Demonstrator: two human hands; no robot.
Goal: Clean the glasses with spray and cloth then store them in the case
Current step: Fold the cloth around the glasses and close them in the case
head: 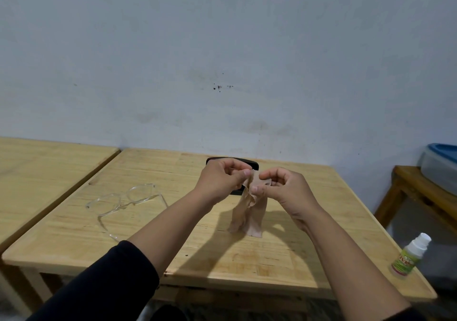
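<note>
The fingers [247,172] of both hands pinch the top edge of a beige cleaning cloth [247,218] at the centre of the frame: the left hand [222,180] nips it between thumb and forefinger, the right hand [284,187] does likewise just beside it, and the rest of the cloth hangs down so that its lower end looks to reach the wooden surface [197,254]. Both forearms reach forward from the lower edge of the frame, wrists raised, the left one in a dark sleeve [103,286]. The step in hand looks to be opening out the cloth, ahead of wiping. The clear-framed glasses [126,201] lie left of centre, apart from the hands; the black case [249,165] sits behind the hands, partly hidden; the spray bottle [410,256] stands at the lower right edge of the surface. The next move probably calls for freeing one hand to fetch the glasses or the spray.
</note>
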